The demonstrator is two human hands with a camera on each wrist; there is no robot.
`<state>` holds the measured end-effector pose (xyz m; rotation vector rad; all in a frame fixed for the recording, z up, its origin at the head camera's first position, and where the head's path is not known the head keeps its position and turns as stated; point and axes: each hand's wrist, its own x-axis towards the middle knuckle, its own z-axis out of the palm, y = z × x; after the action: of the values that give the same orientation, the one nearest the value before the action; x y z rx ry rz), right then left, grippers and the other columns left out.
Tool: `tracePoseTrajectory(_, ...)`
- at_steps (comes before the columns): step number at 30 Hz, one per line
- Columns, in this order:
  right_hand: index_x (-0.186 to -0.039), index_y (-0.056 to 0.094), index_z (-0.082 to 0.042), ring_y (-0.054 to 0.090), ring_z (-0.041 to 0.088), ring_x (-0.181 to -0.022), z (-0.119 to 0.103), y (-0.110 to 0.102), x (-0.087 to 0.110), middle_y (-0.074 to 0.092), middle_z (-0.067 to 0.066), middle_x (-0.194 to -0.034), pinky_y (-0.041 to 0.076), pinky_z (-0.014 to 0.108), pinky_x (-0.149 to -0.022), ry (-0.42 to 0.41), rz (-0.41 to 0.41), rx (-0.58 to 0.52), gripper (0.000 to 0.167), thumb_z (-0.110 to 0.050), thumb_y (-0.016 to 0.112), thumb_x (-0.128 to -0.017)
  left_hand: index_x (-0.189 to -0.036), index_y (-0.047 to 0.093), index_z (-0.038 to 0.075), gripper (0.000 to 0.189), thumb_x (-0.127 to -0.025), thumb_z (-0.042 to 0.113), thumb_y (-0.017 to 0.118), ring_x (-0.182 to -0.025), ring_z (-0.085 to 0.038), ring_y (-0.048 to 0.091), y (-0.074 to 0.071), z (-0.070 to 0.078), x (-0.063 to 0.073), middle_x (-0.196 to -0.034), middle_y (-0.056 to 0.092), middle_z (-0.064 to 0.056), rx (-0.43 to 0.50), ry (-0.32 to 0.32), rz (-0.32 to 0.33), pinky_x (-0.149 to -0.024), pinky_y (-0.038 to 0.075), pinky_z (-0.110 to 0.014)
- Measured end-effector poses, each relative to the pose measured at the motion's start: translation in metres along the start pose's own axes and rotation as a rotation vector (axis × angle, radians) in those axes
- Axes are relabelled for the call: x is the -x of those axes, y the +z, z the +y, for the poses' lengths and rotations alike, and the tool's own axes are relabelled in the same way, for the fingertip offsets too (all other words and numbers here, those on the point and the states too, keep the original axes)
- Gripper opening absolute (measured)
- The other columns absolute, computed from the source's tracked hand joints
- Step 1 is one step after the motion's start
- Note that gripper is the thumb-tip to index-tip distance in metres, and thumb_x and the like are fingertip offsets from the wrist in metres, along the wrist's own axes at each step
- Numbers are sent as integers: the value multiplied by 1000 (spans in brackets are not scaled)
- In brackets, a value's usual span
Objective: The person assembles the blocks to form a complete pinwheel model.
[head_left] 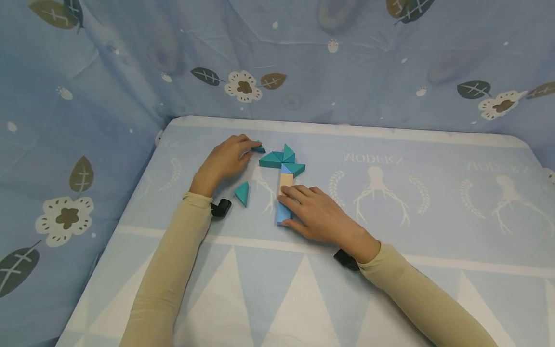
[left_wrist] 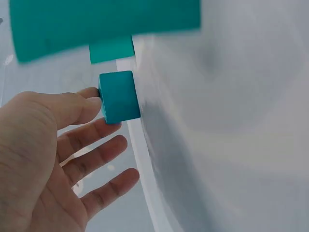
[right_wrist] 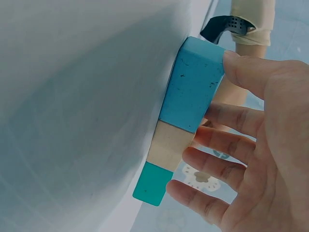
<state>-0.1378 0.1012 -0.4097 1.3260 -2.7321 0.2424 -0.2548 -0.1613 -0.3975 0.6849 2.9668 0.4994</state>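
Observation:
My left hand (head_left: 224, 161) pinches a teal triangular block (head_left: 259, 149) between thumb and index finger. In the left wrist view this block (left_wrist: 119, 96) shows a square side, and the other fingers are spread. Beside it, several teal triangular blocks (head_left: 270, 160) form a pinwheel shape around a small blue-violet triangle (head_left: 284, 168). Below that runs a column with a tan block (head_left: 286, 180) and a light blue block (head_left: 283, 214). On this column rests my right hand (head_left: 318, 213), fingers extended; its thumb touches the blue block (right_wrist: 191, 84) near its end.
A loose teal triangular block (head_left: 243, 193) lies on the patterned tabletop (head_left: 433, 202), left of the column and near my left wrist. Black wrist cameras (head_left: 221, 208) sit under both wrists. A blue floral cloth (head_left: 303, 58) rises behind the table and along its left side.

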Motion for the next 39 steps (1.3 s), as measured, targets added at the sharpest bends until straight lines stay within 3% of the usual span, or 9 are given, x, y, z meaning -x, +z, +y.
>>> tracePoseTrajectory(9,-141,53,-10,47,26,-134,-1,-1,0,49,9,-146,47,46,-101,4,-3,-4,58,-45,61,-95,-148,46,21,48,-101,12,52,-121,-31,54,1,-6,0,-132,55,-13,-1,14,-7,-96,48,-50)
tracePoseTrajectory(19,-140,54,-10,47,25,-134,-1,-2,0,49,8,-146,47,45,-101,5,6,-2,57,-44,61,-95,-153,35,20,53,-102,14,49,-123,-30,52,2,-6,0,-134,53,-13,7,-2,-51,-101,45,-49)
tracePoseTrajectory(28,-139,55,-10,49,26,-133,-2,-1,0,51,8,-145,48,46,-100,3,12,-5,55,-43,61,-95,-145,47,14,45,-101,17,52,-126,-30,52,-2,-5,0,-136,55,-12,48,-66,-64,-106,42,-49)
tracePoseTrajectory(35,-139,55,-10,49,26,-133,-2,-1,0,50,8,-145,48,46,-100,6,10,-5,55,-43,61,-95,-129,63,10,34,-95,14,63,-103,-27,61,-15,-8,3,-113,67,-13,108,-96,-88,-92,49,-44)
tracePoseTrajectory(39,-139,55,-9,48,26,-133,-2,-1,0,50,8,-145,48,46,-100,6,11,-8,56,-43,61,-95,-124,66,8,32,-92,11,67,-101,-27,63,-17,-10,4,-110,69,-14,122,-92,-103,-90,50,-43)
